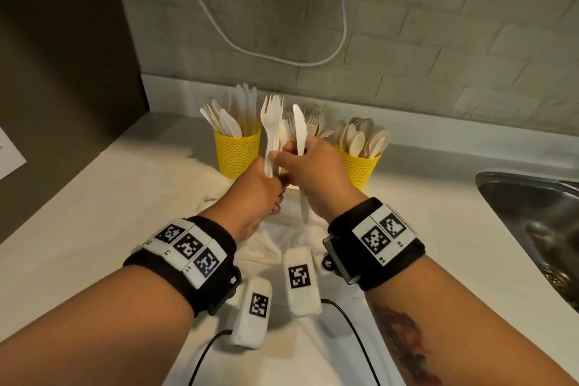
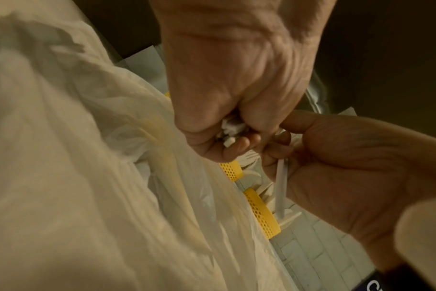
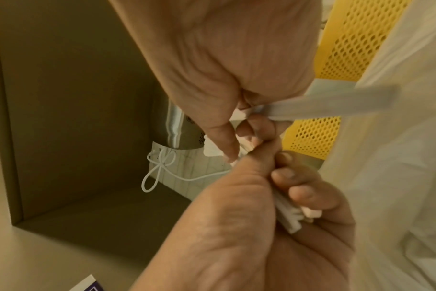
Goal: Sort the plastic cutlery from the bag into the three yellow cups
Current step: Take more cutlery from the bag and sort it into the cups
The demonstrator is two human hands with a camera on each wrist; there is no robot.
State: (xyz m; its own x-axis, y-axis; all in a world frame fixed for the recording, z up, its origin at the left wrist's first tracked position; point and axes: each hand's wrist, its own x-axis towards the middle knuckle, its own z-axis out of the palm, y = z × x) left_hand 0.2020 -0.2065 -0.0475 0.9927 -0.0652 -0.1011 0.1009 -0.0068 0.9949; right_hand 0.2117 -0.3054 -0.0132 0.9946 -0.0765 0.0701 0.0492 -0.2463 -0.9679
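Note:
My left hand (image 1: 261, 186) grips a bunch of white plastic forks (image 1: 272, 125) upright by the handles (image 2: 230, 130). My right hand (image 1: 308, 164) is pressed against it and holds one white knife (image 1: 299, 127), blade up, handle (image 3: 336, 102) sticking out below the palm. Its thumb lies against the forks. Behind the hands stand three yellow mesh cups: the left cup (image 1: 237, 152) holds knives, the right cup (image 1: 362, 168) holds spoons, and the middle one is mostly hidden, with fork tines (image 1: 313, 122) showing above it. The white plastic bag (image 1: 282, 240) lies crumpled under my wrists.
A steel sink (image 1: 532, 213) is sunk into the counter at the right. A brick wall with a hanging white cable (image 1: 343, 25) rises behind the cups. A brown cabinet side (image 1: 62, 56) closes off the left. A paper sheet (image 1: 7, 157) lies at the far left.

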